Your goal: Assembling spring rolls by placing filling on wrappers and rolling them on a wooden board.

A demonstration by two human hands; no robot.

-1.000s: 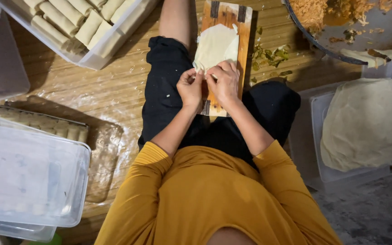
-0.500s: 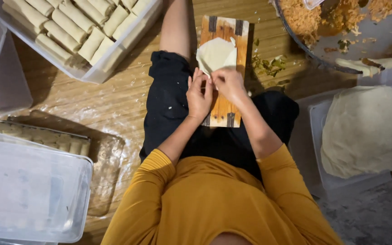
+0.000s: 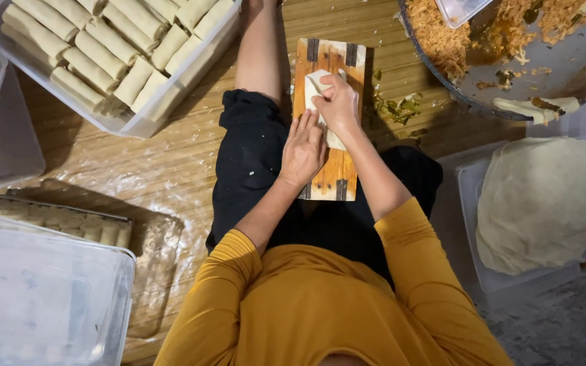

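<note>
1. Floor [image 3: 171, 169]: wood-look mat w/ shiny clear plastic sheet; grey patch lower right. Person sits on it, yellow sleeves, black trousers.
2. One wooden board [image 3: 327, 122] across lap.
3. One pale wrapper [image 3: 317, 91] on board, partly folded.
4. Right hand [image 3: 337, 102] pinches wrapper's top fold, fingers together on it.
5. Left hand [image 3: 303, 149] lies flat, fingers together, on wrapper's lower edge.
6. One tray of rolls [image 3: 113, 57], approx. 15 showing; one filling pan [image 3: 510, 47]; one wrapper stack [image 3: 540, 200]; two clear tubs at left.
</note>
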